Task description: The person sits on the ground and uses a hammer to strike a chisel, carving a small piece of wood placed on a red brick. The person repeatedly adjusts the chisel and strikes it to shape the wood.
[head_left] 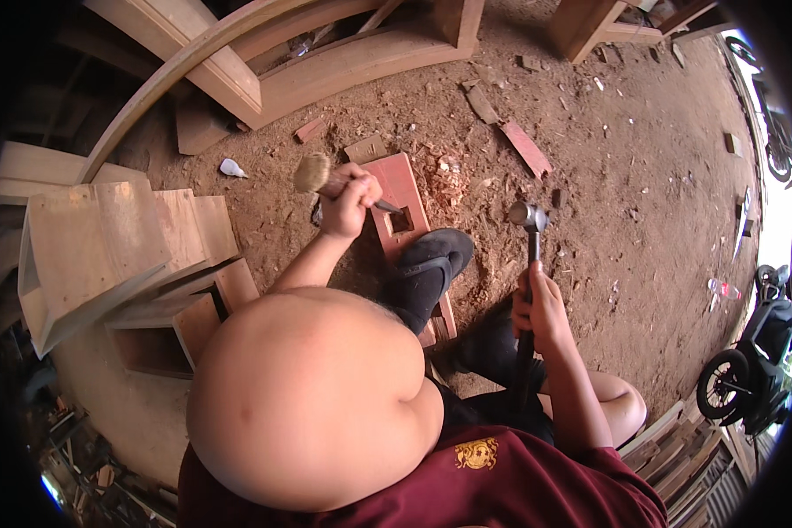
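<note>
Nearest to you is the dark red shirt (537,482) with a gold emblem, and before it your raised bare knee (299,396). Your right hand (541,305) is closed around the black handle of a hammer (534,248); its metal head points upward, well apart from the chisel. Beyond the knee, your left hand (354,202) is closed around the handle of a chisel (333,183), which has a pale, worn striking end. The chisel is tilted, and its blade reaches to the rectangular hole (400,222) in a reddish wooden board (394,179). Whether the tip touches the wood, I cannot tell. This board lies on the dirt ground (625,194), and your foot in a black sandal (444,253) rests over it, just beside the hole. To the left there are wooden panels (97,238). Wood shavings (446,179) lie at the right of the board, and farther there is a reddish offcut (526,148). Beyond are a wooden frame (352,81) and, at the far right, a motorbike (761,356).
</note>
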A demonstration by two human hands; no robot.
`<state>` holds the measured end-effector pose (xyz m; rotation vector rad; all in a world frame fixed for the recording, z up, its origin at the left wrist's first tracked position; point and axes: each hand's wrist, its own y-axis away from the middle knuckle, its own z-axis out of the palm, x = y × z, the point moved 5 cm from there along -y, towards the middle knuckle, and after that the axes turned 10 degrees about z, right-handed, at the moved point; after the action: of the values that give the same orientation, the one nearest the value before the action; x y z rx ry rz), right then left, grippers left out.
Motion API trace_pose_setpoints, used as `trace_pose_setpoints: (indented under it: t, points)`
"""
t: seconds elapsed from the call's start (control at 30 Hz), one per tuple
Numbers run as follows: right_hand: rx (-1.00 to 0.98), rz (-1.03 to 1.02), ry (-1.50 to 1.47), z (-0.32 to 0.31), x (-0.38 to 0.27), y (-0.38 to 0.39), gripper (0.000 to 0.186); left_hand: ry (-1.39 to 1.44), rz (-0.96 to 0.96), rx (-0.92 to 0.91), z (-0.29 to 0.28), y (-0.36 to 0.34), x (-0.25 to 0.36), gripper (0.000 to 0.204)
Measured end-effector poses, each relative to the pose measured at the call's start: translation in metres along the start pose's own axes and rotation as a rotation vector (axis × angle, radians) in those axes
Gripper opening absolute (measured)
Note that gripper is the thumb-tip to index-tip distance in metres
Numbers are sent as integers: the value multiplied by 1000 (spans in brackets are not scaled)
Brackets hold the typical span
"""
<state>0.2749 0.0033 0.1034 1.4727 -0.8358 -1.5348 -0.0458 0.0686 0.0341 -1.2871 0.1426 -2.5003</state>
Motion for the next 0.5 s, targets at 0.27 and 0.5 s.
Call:
trace_pose_setpoints:
  t: [0.27,0.5]
  points:
    - [-21,-47,9,4,-24,0,39,-233,-164,-97,-3,33,-26,14]
    - [-80,-121,69,18,-43,18,40,-448,-165,-90,-1,44,-34,12]
